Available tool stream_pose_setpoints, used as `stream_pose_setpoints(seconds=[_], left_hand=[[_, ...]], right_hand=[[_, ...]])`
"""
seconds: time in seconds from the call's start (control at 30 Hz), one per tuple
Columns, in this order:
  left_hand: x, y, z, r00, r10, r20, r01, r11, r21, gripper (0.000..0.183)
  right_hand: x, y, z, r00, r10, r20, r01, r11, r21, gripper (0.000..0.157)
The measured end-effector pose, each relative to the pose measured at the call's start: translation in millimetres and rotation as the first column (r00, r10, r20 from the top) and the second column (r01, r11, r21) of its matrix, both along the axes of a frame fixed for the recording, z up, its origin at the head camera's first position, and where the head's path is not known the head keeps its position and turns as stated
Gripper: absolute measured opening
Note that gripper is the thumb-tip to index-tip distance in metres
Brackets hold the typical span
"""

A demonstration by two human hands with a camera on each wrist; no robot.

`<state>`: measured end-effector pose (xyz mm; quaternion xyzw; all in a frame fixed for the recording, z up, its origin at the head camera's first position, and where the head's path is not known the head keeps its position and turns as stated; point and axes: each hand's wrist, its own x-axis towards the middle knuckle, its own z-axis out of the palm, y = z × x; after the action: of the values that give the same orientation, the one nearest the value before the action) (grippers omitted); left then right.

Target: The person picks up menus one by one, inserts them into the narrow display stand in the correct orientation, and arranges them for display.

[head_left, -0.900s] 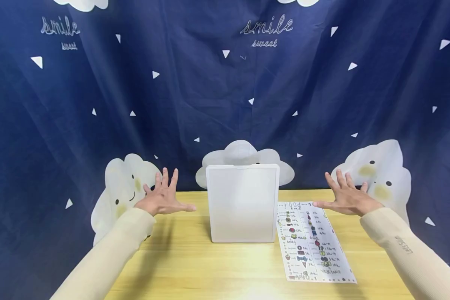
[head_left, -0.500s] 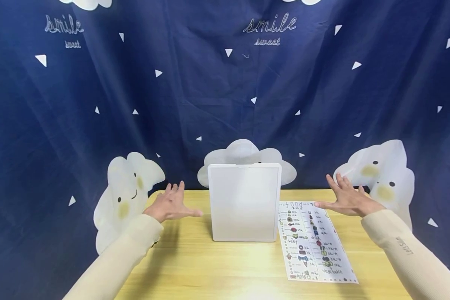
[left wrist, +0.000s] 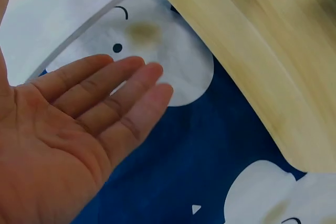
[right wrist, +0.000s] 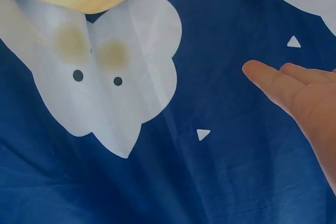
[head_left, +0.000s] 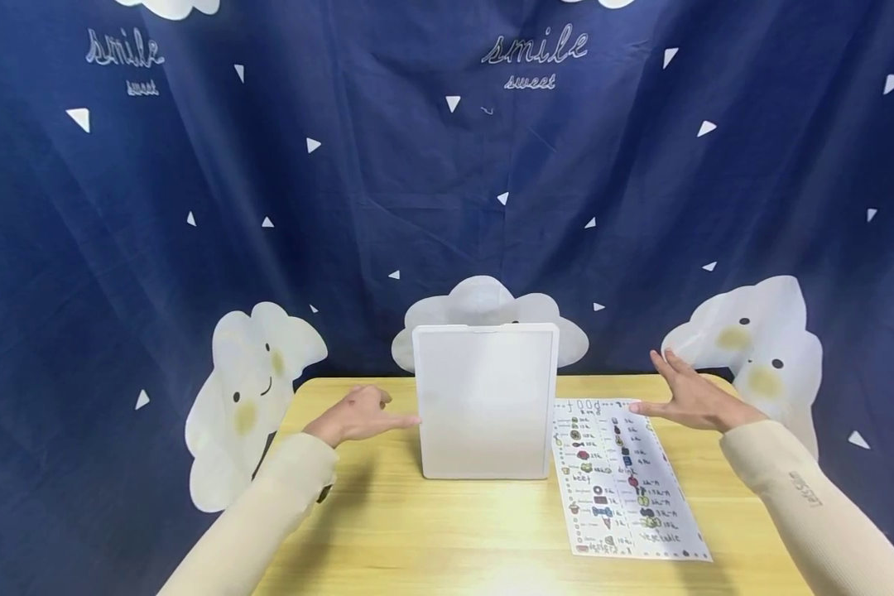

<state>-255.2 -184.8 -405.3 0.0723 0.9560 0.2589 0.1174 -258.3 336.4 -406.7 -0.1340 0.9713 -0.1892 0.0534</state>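
A white rectangular panel (head_left: 486,406) with a shallow notch in its top edge stands upright on the wooden table (head_left: 432,538). My left hand (head_left: 361,416) is at the panel's left side, its thumb tip by the edge; whether it touches, I cannot tell. In the left wrist view the fingers (left wrist: 118,90) of that hand are extended, with nothing in the palm. To the panel's right, my right hand (head_left: 689,397) hovers over the top right of a paper sheet (head_left: 633,488), fingers spread and holding nothing. Only part of this hand (right wrist: 310,95) shows in the right wrist view.
The sheet lies flat, covered with small coloured food drawings and handwriting. Behind the table hangs a dark blue curtain (head_left: 417,190) with white triangles and clouds. One cloud (head_left: 484,302) is partly hidden behind the panel.
My left hand has moved right and lower, from well apart to the panel's left edge. The right hand has barely moved. Panel and sheet stay in place.
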Motion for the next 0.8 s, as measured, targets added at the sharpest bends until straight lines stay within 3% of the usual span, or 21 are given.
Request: stream_pose_setpoints(seconds=[0.23,0.37,0.8], left_hand=[[-0.8,9,-8.8,1.000,-0.005,-0.022,0.008,0.993,0.120,0.082],[0.5,15,-14.1,1.000,-0.005,0.004,0.004,0.983,0.182,0.081],[4.1,36,-31.4,0.995,-0.073,0.067,0.053,0.964,0.260,0.082]], right_hand=[[-1.4,0,-0.1,1.000,-0.006,0.014,0.006,1.000,-0.020,0.112],[-2.2,1,-2.4,1.000,-0.012,0.008,0.013,1.000,-0.025,0.112],[-2.8,5,-20.3,0.999,-0.051,0.020,0.052,0.996,-0.067,0.112]])
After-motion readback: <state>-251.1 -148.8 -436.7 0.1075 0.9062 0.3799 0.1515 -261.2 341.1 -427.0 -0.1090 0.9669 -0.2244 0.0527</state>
